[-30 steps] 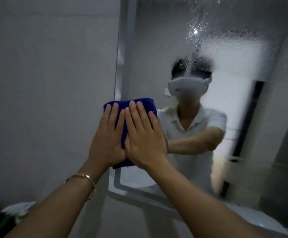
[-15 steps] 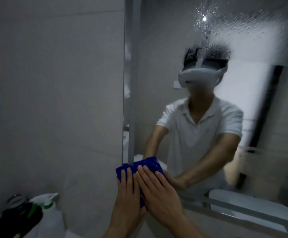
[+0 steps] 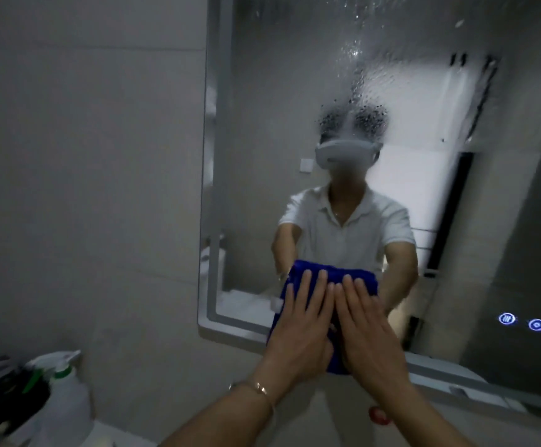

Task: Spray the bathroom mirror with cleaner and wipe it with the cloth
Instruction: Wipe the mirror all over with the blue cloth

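The mirror [image 3: 279, 156] has a blue cloth [image 3: 353, 279] pushed low on it; the left hand [image 3: 298, 330] and right hand [image 3: 372, 333] lie flat, fingers straight, to rub hard.

Mirror [image 3: 295, 91]: glossy glass, upper part filmed with droplets and a cloudy wet haze — lower part clear and reflective. Its border [image 3: 217, 156]: a frosted, matt strip. Cloth [image 3: 353, 279]: blue, soft, fuzzy-piled fabric. Wall tiles [image 3: 85, 156]: pale, smooth, low sheen. Spray bottle [image 3: 66, 404]: translucent white plastic. Bracelet [image 3: 262, 389]: thin polished metal.
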The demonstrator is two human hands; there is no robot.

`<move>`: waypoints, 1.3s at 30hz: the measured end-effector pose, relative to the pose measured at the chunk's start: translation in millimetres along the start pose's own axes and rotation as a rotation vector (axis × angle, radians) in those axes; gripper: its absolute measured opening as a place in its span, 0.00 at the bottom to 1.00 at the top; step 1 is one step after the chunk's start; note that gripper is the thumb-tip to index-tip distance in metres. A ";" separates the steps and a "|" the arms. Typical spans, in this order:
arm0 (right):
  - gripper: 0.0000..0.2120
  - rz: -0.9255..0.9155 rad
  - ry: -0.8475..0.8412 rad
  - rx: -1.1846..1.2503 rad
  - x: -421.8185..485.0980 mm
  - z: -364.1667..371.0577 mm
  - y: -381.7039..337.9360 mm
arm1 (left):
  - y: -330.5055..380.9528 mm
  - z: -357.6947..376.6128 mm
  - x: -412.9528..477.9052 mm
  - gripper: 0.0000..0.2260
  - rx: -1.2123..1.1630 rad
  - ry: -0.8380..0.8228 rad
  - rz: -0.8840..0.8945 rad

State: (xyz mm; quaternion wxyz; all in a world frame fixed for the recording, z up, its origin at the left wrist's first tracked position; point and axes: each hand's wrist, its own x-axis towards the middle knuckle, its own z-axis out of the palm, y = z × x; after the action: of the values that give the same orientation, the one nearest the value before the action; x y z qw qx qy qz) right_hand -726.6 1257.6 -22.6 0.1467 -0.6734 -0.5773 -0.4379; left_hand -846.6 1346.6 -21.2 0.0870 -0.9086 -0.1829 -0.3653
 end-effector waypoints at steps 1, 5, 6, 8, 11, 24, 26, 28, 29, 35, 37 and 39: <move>0.36 0.049 0.016 0.003 7.3 -11.8 12.2 | 10.4 -10.7 18.7 0.38 -0.004 0.010 0.044; 0.32 0.162 0.100 -0.031 48.9 -63.3 66.9 | 51.4 -54.3 95.2 0.33 0.041 0.087 0.117; 0.33 0.179 0.094 -0.035 55.3 -74.7 79.6 | 60.7 -60.3 108.1 0.33 0.056 0.103 0.100; 0.33 0.171 0.042 -0.056 60.6 -90.6 97.8 | 73.6 -62.3 119.9 0.33 0.091 0.133 0.062; 0.31 0.131 0.025 -0.121 55.0 -91.1 100.5 | 67.1 -45.3 111.5 0.32 0.114 0.185 0.078; 0.33 0.064 -0.021 -0.019 49.5 7.6 -46.1 | -77.6 15.4 -1.9 0.37 0.253 0.253 0.097; 0.34 0.015 -0.040 -0.020 46.7 24.5 -63.7 | -97.1 24.0 -21.2 0.39 0.262 0.225 0.084; 0.36 -0.058 -0.063 -0.030 43.7 38.7 -78.5 | -115.5 31.5 -41.2 0.41 0.286 0.181 0.069; 0.37 -0.093 -0.072 -0.039 42.6 45.1 -85.7 | -124.9 34.6 -50.1 0.42 0.305 0.159 0.065; 0.40 -0.219 -0.096 -0.129 47.6 72.7 -127.6 | -174.5 45.3 -88.8 0.40 0.366 0.089 0.041; 0.40 -0.242 -0.111 -0.171 51.3 78.9 -143.9 | -189.6 47.3 -98.8 0.38 0.350 0.052 0.002; 0.39 -0.225 -0.109 -0.181 53.3 83.1 -154.9 | -199.9 48.9 -101.8 0.37 0.354 0.011 -0.010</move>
State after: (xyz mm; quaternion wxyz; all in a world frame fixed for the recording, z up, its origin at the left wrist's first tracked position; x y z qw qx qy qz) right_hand -834.7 1395.7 -77.5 0.0037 -0.6376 -0.6143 -0.4648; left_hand -962.7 1517.0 -122.2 0.2445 -0.8763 -0.2485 -0.3326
